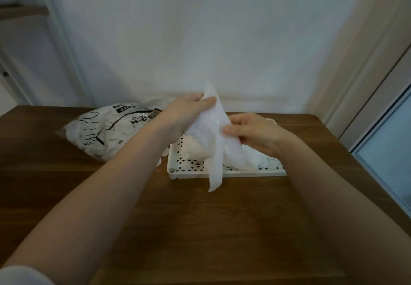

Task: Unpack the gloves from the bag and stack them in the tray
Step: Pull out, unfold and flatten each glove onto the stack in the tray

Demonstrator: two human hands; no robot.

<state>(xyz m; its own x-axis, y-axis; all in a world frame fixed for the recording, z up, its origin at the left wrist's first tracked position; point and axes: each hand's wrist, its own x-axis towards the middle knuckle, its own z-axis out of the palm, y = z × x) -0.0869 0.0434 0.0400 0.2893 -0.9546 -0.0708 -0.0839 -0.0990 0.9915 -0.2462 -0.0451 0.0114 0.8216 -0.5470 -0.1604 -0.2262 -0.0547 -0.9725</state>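
A thin white glove (214,129) hangs in the air above the white perforated tray (191,169), one finger strip dangling past the tray's front rim. My left hand (184,115) pinches its upper end between thumb and fingers. My right hand (251,131) grips its right side with curled fingers. A loose heap of white gloves (251,160) lies in the tray beneath. The clear plastic bag (106,129), printed in black and still stuffed with gloves, lies on the table to the left of the tray.
Everything stands on a brown wooden table (200,229) pushed against a white wall. A door frame and a window edge (387,142) run along the right. A white sleeve shows at the bottom left corner.
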